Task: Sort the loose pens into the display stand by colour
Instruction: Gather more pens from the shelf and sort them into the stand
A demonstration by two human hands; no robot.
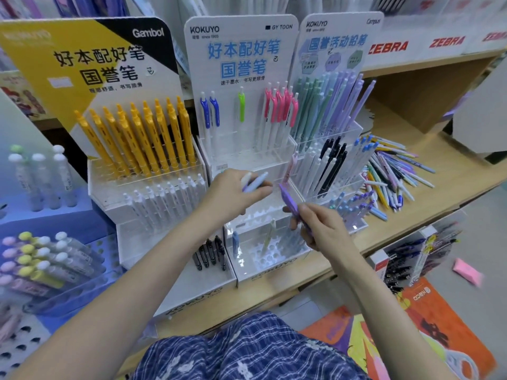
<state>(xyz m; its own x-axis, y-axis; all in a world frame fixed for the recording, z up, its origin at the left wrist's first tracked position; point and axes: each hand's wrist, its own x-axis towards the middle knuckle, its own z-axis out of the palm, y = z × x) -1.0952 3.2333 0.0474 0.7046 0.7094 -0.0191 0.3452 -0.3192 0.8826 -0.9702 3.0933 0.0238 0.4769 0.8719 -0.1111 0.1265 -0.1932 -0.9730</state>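
Observation:
My left hand (236, 192) grips two pale pens (256, 181), one white and one lavender, in front of the middle tier of the white display stand (263, 270). My right hand (322, 229) pinches a purple pen (289, 201) and holds it tilted, tip end up-left, over the stand's lower tray. The stand's back row holds blue pens (210, 111), a green pen (241, 106) and pink pens (279, 108). A heap of loose pens (389, 174) of mixed colours lies on the wooden shelf to the right.
A yellow-pen stand (142, 138) stands to the left, a pastel pencil stand (329, 105) to the right. Black pens (210, 253) sit in a low front tray. A blue rack of correction tapes (41, 256) fills the far left. Boxes lie on the floor below.

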